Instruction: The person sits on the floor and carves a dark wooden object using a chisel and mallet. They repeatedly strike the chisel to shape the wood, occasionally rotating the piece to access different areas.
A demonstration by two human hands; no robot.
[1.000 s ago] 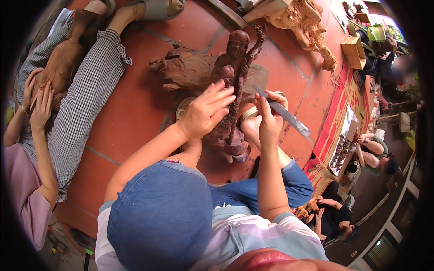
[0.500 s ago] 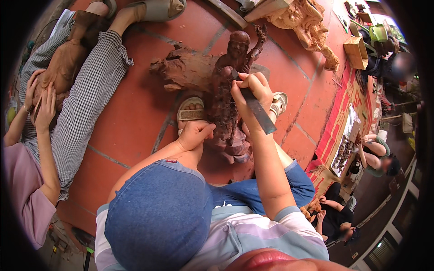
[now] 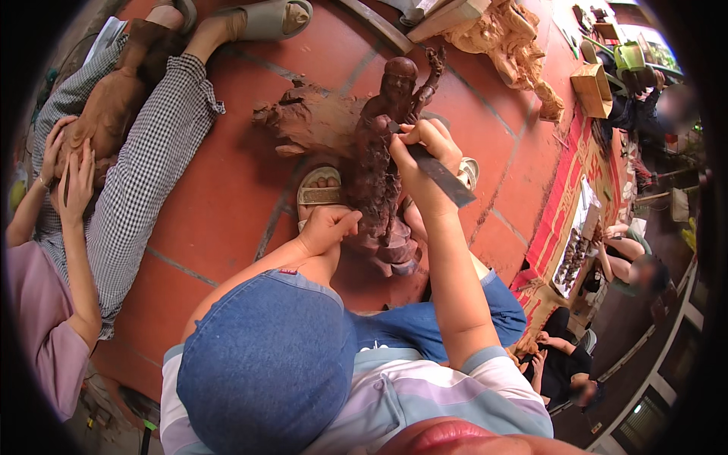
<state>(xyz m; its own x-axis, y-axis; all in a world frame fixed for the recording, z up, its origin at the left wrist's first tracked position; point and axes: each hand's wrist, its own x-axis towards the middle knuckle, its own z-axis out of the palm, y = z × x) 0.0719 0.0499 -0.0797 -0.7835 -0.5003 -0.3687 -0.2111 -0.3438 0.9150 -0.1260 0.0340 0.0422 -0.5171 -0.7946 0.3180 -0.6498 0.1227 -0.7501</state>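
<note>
A dark reddish-brown carved wooden figure (image 3: 377, 193) with a bearded head and one raised arm stands in front of me, between my sandalled feet. My right hand (image 3: 431, 148) grips a flat dark metal scraper (image 3: 445, 180). Its narrow tip is at the figure's chest and shoulder, while the wide end sticks out below my fingers. My left hand (image 3: 331, 227) is closed beside the figure's lower part, over my left leg. Its fingers are curled in, so whatever they may hold is hidden.
A rough wood chunk (image 3: 307, 120) juts left from behind the figure. Close on my left, a person in checked trousers (image 3: 155, 171) has both hands on another brown carving (image 3: 114, 110). A pale root carving (image 3: 500, 42) lies at the far right. Further right, people sit near a red patterned mat (image 3: 565, 220).
My right hand and the scraper have shifted slightly right, and the scraper's wide end has swung right and up. My left hand looks almost unmoved.
</note>
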